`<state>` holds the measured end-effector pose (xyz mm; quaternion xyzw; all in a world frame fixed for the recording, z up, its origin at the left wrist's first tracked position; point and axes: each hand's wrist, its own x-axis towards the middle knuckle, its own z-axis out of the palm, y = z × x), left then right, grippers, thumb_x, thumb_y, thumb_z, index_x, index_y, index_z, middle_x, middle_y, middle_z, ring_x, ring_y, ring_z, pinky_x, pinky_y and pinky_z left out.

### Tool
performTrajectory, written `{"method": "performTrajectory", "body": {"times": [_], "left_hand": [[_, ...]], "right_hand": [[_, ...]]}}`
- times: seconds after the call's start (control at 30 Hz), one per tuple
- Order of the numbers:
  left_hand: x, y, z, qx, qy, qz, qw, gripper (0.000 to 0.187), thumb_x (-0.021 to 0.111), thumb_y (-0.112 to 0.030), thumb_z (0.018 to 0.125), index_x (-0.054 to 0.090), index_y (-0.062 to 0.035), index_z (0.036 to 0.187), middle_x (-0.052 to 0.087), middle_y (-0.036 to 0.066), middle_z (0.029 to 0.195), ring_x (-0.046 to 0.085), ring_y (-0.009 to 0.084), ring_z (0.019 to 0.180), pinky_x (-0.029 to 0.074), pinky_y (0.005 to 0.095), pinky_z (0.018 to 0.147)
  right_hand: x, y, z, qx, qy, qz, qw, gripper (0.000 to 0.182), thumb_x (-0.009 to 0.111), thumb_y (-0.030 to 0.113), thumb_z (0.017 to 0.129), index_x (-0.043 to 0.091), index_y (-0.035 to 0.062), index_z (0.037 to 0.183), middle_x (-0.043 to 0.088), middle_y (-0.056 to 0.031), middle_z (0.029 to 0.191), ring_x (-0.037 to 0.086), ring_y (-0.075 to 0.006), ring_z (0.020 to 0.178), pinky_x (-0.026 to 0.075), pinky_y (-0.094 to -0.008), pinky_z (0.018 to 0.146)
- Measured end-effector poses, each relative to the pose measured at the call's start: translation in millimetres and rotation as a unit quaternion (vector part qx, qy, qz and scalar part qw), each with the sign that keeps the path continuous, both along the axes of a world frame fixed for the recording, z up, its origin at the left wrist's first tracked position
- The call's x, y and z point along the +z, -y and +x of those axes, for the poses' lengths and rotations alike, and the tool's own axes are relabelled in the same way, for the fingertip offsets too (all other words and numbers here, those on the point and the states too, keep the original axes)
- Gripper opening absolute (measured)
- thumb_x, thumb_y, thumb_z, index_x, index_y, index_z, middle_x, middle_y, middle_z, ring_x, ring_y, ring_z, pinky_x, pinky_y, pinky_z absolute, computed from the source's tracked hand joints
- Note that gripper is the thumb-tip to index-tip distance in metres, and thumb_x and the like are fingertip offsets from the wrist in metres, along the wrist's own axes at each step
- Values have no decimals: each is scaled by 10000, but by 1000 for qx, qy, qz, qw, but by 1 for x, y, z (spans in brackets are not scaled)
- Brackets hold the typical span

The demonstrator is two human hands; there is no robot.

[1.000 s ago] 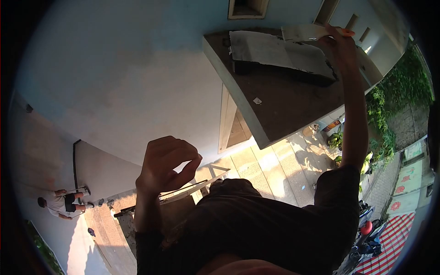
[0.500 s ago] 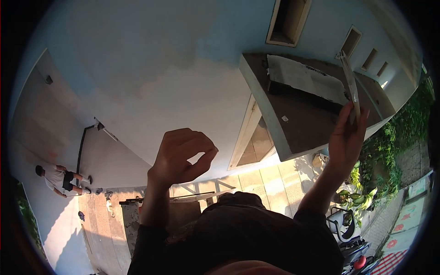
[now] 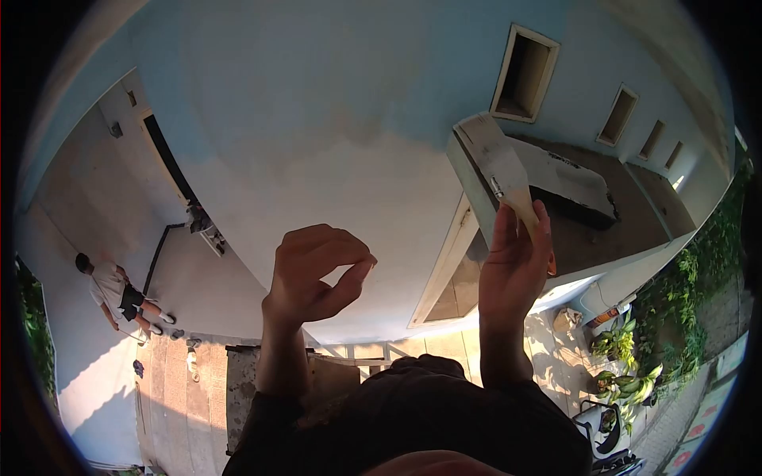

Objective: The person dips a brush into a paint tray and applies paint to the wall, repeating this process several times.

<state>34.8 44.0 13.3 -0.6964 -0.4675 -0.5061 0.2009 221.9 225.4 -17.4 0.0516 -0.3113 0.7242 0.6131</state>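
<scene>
one wide flat tool (image 3: 496, 163) around 2 o'clock, handle pinched in the right hand (image 3: 514, 258), white-topped black tray (image 3: 567, 181) just past it on the ledge (image 3: 627, 234), left hand (image 3: 316, 274) near 8 o'clock, kinda curled, thumb and finger pressed together

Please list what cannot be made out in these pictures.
Head view:
- Left hand: whether it pinches anything small; its curled fingers hide that.
- Wide flat tool: bristles or blade, too unclear; the right hand covers part of its handle.
- Black-edged slab: one end, behind the tool.
- Wall opening: its depths, in shadow.
- Distant person: finger positions, too small.
</scene>
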Motion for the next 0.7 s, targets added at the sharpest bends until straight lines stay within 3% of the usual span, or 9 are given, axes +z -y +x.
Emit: {"method": "performTrajectory", "body": {"times": [0.1,0.2,0.5,0.7], "left_hand": [[2,5,0,13,-14,-1,1000,61,658,-8,820,714,-34,817,736,77,731,684,187,606,527,285,541],[2,6,-1,8,3,30,1000,101,749,16,767,707,-59,819,720,58,728,678,181,601,488,292,535],[4,12,-2,22,12,41,999,106,770,-1,764,692,-55,811,705,64,715,669,200,597,484,308,532],[6,10,1,16,-5,23,1000,112,775,-9,765,688,-61,812,697,56,711,657,200,587,466,319,522]], "right_hand": [[-14,7,-18,10,5,3,1000,295,574,229,1070,548,25,1282,633,-140,1246,675,-251,1166,551,-392,1067],[-32,11,-33,12,37,14,999,243,601,209,1060,550,35,1221,631,-128,1235,688,-256,1129,573,-404,1037],[-61,8,-84,34,96,-44,994,269,597,209,1063,515,26,1243,611,-153,1253,684,-270,1151,572,-397,1043],[-43,-8,-123,11,81,-47,996,312,599,234,1065,500,22,1271,599,-166,1282,678,-263,1174,539,-410,1095]]}}
